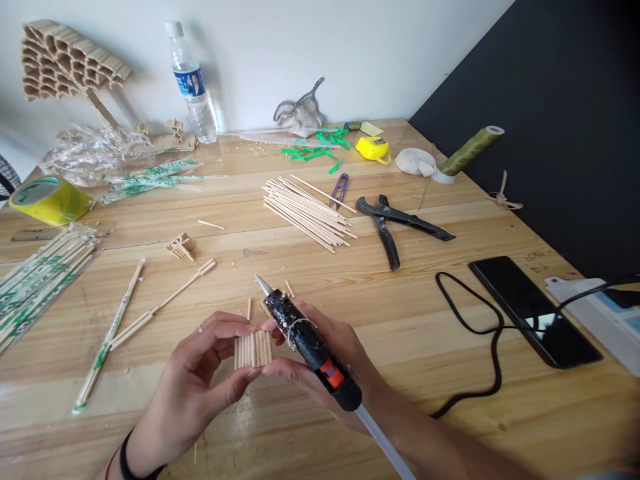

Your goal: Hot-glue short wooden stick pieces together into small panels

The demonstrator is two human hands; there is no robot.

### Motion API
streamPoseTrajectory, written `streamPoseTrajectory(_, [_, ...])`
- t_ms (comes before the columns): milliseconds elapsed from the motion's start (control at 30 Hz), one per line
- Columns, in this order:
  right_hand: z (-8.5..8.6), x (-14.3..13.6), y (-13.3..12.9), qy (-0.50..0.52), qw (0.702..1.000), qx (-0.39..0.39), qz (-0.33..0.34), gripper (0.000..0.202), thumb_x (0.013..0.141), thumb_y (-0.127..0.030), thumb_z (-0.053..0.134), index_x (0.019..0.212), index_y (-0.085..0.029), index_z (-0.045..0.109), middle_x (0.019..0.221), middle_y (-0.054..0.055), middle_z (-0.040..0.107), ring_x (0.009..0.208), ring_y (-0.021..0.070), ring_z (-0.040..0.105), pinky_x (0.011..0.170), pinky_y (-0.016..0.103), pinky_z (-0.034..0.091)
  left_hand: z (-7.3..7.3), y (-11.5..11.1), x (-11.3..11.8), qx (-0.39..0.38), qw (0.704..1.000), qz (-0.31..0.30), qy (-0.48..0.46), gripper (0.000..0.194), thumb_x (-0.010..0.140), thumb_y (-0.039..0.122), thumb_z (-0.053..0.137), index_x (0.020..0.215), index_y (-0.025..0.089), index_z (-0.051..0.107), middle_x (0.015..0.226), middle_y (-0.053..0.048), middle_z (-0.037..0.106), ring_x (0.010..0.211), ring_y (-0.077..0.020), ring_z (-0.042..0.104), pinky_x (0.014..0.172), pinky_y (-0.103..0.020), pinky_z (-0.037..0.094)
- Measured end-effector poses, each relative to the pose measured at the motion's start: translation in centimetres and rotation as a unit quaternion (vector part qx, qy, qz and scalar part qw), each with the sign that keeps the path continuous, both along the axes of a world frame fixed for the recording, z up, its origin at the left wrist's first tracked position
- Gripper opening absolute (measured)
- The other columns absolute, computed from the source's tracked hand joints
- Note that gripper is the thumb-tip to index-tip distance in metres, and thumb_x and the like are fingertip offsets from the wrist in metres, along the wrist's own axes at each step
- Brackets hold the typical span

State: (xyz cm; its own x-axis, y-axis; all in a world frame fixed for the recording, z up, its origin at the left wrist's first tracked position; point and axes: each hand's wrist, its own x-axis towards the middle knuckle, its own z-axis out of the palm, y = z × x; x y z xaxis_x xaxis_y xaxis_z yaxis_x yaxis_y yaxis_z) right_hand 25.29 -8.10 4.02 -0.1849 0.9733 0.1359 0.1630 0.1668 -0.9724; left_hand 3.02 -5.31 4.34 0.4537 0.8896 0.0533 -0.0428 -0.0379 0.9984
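Note:
A small panel of short wooden sticks (253, 349), laid side by side, is pinched between the thumb and fingers of my left hand (200, 370). My right hand (330, 360) has a black glue gun (305, 340), its metal nozzle pointing up and left and a translucent glue stick (383, 443) coming out of its back. The gun hides part of that hand and its own handle. My right thumb and a fingertip also touch the panel's right edge. Short cut sticks (290, 289) lie just beyond the panel.
Ahead are a pile of long thin sticks (307, 213), purple snips (340, 190) and a black cutter (395, 223). A phone (535, 310) with a black cable (495, 373) lies right. Left are packaged chopsticks (45, 280) and yellow tape (50, 200); a bottle (193, 87) stands behind.

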Motion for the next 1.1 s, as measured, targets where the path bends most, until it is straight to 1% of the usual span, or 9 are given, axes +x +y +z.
streamPoseTrajectory(100, [0.0,0.0,-0.1,0.001,1.000,0.005,0.000,0.030,0.091,-0.037,0.083,0.111,-0.022,0.066,0.099,0.003,0.073,0.083,0.0188,0.068,0.076,0.030,0.054,0.0,-0.1,0.0,-0.004,1.000,-0.008,-0.002,0.030,0.092,0.014,0.079,0.119,0.027,0.078,0.114,-0.010,0.072,0.108,-0.0225,0.070,0.094,-0.029,0.061])
streamPoseTrajectory(233, [0.0,0.1,-0.2,0.010,1.000,-0.019,-0.005,0.030,0.088,-0.037,0.086,0.106,-0.022,0.067,0.097,0.003,0.075,0.083,0.0206,0.071,0.073,0.030,0.054,-0.2,-0.2,0.1,-0.016,1.000,-0.016,-0.015,0.031,0.094,0.015,0.077,0.122,0.028,0.077,0.116,-0.009,0.071,0.111,-0.0215,0.069,0.096,-0.028,0.060])
streamPoseTrajectory(367, [0.1,0.0,-0.2,0.019,0.999,-0.034,-0.015,0.031,0.086,-0.037,0.088,0.105,-0.023,0.069,0.088,0.000,0.075,0.073,0.0184,0.069,0.066,0.029,0.053,-0.3,-0.3,0.3,-0.027,0.999,-0.011,-0.025,0.029,0.094,0.018,0.078,0.121,0.027,0.078,0.113,-0.009,0.073,0.107,-0.0207,0.071,0.095,-0.027,0.060])
streamPoseTrajectory(433, [0.0,-0.1,-0.1,0.028,0.999,-0.044,-0.014,0.030,0.086,-0.037,0.087,0.105,-0.023,0.069,0.086,0.001,0.075,0.073,0.0187,0.070,0.065,0.029,0.053,-0.2,-0.3,0.4,-0.036,0.999,-0.003,-0.029,0.027,0.094,0.020,0.079,0.119,0.026,0.078,0.111,-0.009,0.074,0.104,-0.0208,0.072,0.092,-0.027,0.061])
streamPoseTrajectory(567, [-0.2,-0.4,0.3,0.084,0.995,-0.054,-0.027,0.031,0.083,-0.039,0.090,0.099,-0.023,0.068,0.085,0.001,0.076,0.079,0.0202,0.073,0.071,0.030,0.058,0.1,-0.3,0.7,-0.048,0.998,0.029,-0.017,0.023,0.091,0.022,0.082,0.115,0.024,0.081,0.105,-0.008,0.077,0.099,-0.0203,0.075,0.087,-0.024,0.063])
streamPoseTrajectory(667, [-0.1,-0.4,0.6,0.127,0.988,-0.083,-0.036,0.033,0.081,-0.042,0.091,0.096,-0.023,0.069,0.090,0.002,0.077,0.078,0.0185,0.073,0.072,0.030,0.060,0.3,-0.3,0.8,-0.067,0.997,0.040,-0.012,0.020,0.092,0.028,0.082,0.112,0.025,0.083,0.100,-0.006,0.078,0.085,-0.0170,0.076,0.077,-0.021,0.064])
streamPoseTrajectory(800, [0.4,-0.3,0.8,0.120,0.983,-0.132,-0.041,0.035,0.081,-0.047,0.089,0.097,-0.021,0.071,0.091,0.003,0.075,0.080,0.0185,0.072,0.072,0.029,0.060,0.3,-0.3,0.8,-0.095,0.994,0.041,-0.017,0.020,0.092,0.035,0.081,0.109,0.023,0.083,0.092,-0.004,0.078,0.072,-0.0154,0.077,0.068,-0.022,0.066])
streamPoseTrajectory(900, [0.6,-0.2,0.9,0.112,0.981,-0.156,-0.031,0.034,0.082,-0.046,0.087,0.097,-0.021,0.072,0.089,0.002,0.075,0.079,0.0185,0.072,0.073,0.029,0.061,0.2,-0.1,0.8,-0.110,0.993,0.049,-0.008,0.021,0.092,0.036,0.082,0.106,0.020,0.083,0.087,-0.004,0.079,0.071,-0.0167,0.078,0.067,-0.024,0.067])
streamPoseTrajectory(1100, [0.2,-0.3,1.0,0.127,0.978,-0.162,-0.015,0.029,0.081,-0.040,0.089,0.096,-0.020,0.072,0.087,0.001,0.076,0.078,0.0182,0.072,0.072,0.029,0.061,0.1,-0.1,0.8,-0.147,0.988,0.042,-0.006,0.023,0.091,0.036,0.083,0.106,0.019,0.081,0.095,-0.006,0.081,0.080,-0.0186,0.079,0.071,-0.024,0.068])
